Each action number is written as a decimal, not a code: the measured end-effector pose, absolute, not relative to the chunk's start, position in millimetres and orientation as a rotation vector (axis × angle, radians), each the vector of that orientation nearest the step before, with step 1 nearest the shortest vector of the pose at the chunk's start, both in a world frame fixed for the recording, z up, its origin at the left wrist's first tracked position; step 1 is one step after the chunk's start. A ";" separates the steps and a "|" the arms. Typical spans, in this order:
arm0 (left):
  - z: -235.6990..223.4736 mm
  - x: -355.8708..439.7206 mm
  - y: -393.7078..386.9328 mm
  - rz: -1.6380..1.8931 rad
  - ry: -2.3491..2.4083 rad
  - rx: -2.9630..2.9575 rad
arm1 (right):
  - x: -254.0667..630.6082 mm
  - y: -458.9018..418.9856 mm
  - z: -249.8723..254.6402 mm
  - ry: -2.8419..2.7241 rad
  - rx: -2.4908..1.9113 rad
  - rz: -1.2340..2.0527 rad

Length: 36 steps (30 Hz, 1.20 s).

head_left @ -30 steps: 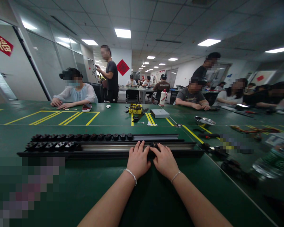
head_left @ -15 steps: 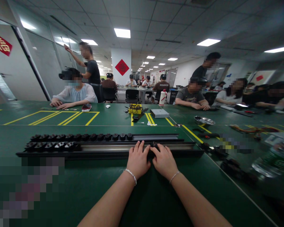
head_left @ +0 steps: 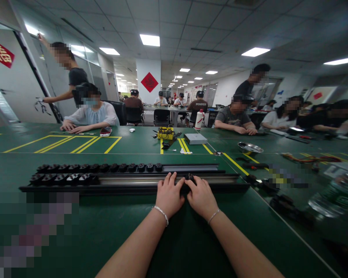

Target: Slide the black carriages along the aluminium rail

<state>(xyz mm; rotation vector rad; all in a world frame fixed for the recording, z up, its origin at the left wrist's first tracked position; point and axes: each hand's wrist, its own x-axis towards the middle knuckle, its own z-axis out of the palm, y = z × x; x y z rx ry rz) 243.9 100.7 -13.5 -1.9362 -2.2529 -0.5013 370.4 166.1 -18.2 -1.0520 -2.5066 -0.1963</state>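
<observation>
A long black rail [head_left: 127, 180] with a metallic inner channel lies across the green table in front of me. Black modules that look like power sockets [head_left: 60, 178] sit in its left part. My left hand [head_left: 168, 195] lies over the rail, fingers across the channel and thumb at the near side. Just right of it, my right hand [head_left: 202, 196] has its fingers at a small black module [head_left: 189, 177] in the channel. The left index finger is close to that module; contact is partly hidden. Behind lies a second rail [head_left: 191, 168] holding a row of similar modules [head_left: 113, 167].
To the right are a metal bowl [head_left: 250, 147], loose black parts [head_left: 288, 206], coloured wires [head_left: 300, 158] and a clear bottle [head_left: 333, 197]. Further back stand a yellow box [head_left: 165, 133], a grey box [head_left: 195, 138] and a white bottle [head_left: 200, 119]. Several people sit around the table.
My hands, the rails and the modules stay almost in place. A standing person at the back left has moved further left, a dark cord hanging from one hand.
</observation>
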 end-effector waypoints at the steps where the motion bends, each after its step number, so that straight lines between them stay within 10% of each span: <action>1: -13.5 244.0 100.8 -0.503 -2.257 -1.934 | 370.4 166.1 -18.3 -2.502 -1.048 -0.197; 36: -18.3 241.4 100.7 -0.501 -2.197 -1.950 | 369.9 166.8 -18.7 -2.475 -1.045 -0.197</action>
